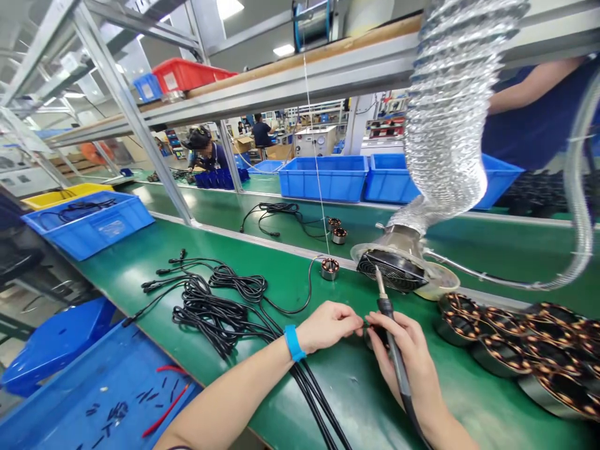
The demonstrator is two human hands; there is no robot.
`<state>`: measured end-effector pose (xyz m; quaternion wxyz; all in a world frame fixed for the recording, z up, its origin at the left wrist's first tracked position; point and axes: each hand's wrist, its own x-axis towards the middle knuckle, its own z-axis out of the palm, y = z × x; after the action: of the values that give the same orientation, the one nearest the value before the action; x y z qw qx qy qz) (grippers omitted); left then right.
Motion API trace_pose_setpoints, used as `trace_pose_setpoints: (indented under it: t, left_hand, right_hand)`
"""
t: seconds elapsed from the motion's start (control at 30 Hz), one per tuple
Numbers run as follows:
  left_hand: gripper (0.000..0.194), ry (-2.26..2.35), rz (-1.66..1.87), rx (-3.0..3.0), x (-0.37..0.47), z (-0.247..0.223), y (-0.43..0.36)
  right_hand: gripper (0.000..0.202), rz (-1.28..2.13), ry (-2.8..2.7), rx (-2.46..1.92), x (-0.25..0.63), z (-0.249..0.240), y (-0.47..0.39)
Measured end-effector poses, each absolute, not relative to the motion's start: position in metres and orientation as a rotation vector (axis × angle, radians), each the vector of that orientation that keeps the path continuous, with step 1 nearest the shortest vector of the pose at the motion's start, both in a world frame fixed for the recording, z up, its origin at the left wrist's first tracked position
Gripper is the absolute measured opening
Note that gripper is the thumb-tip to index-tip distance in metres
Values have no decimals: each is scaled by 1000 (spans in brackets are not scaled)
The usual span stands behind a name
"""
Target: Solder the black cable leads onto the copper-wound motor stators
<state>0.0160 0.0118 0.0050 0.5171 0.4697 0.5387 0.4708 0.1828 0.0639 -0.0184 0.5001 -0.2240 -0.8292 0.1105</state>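
My left hand (328, 326), with a blue band at the wrist, is closed in a pinch over the green bench (347, 381); what its fingertips hold is too small to name. A soldering iron (385, 307) lies across my right hand (417, 359), its tip pointing up and away. The thumb and fingers of that hand are also at a dark round part (369, 338), mostly hidden behind them. Just beyond my hands stands a copper-wound stator (330, 269), with a black cable and a strand of solder wire (319, 169) near it.
Coiled black cables (220, 300) lie to the left. Several stators (504, 353) are grouped at the right. A fume extractor (394, 269) with a foil duct (452, 112) hangs ahead. Blue bins (323, 178) line the far side. A blue tray (126, 375) sits at lower left.
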Motion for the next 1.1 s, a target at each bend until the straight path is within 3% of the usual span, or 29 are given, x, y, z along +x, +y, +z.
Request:
trace_pose_setpoints:
  t: [0.3,0.5,0.73,1.0,1.1]
  left_hand:
    - [42,954,1360,692,25,-10,11]
    - [43,1140,1490,720,6,-6,20]
    - [40,1478,1702,865,-14,-9,26]
    - [31,1811,1982,1458,7,4,8]
    - [28,1733,1905,1848,24,3,-5]
  right_hand:
    - [27,455,-1918,-602,169,-22,37]
    - [38,493,-1903,-588,178,-19,39]
    - [47,285,-1872,-553,197,-25,44]
    - [50,224,-1860,-544,210,-24,42]
    - [49,181,-1860,-513,214,-19,40]
